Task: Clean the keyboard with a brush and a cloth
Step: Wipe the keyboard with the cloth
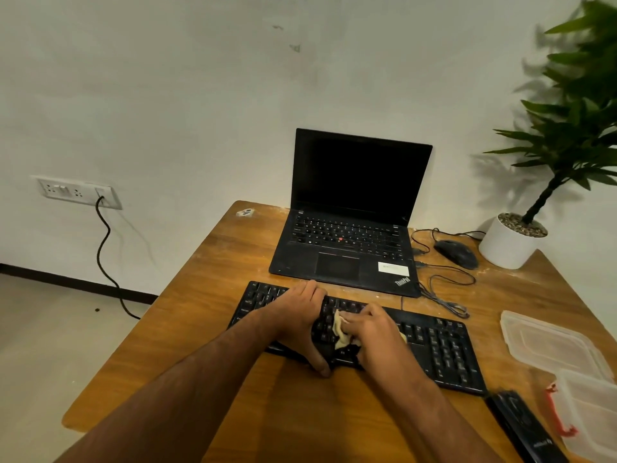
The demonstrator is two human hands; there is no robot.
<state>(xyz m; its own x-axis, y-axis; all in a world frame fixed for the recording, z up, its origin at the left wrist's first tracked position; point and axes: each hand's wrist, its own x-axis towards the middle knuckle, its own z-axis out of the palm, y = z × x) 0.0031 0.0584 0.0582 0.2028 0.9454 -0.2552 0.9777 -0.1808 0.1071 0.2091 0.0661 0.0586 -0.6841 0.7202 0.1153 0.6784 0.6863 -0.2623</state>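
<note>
While the table (207, 329) carries everything, the laptop (347, 228) stands at twelve o'clock and the keyboard (434, 349) lies just in front of it, near the middle. At four o'clock are a clear plastic box (591, 416) and its lid (547, 342). The left hand (297, 322) grips the keyboard's left part, fingers over the far edge and thumb on the near edge. The right hand (374, 332) presses a pale cloth (340, 332) on the keys, fingers bent on it. I think the wiping goes best with short strokes along each row, light pressure, and the left hand holding the keyboard steady.
</note>
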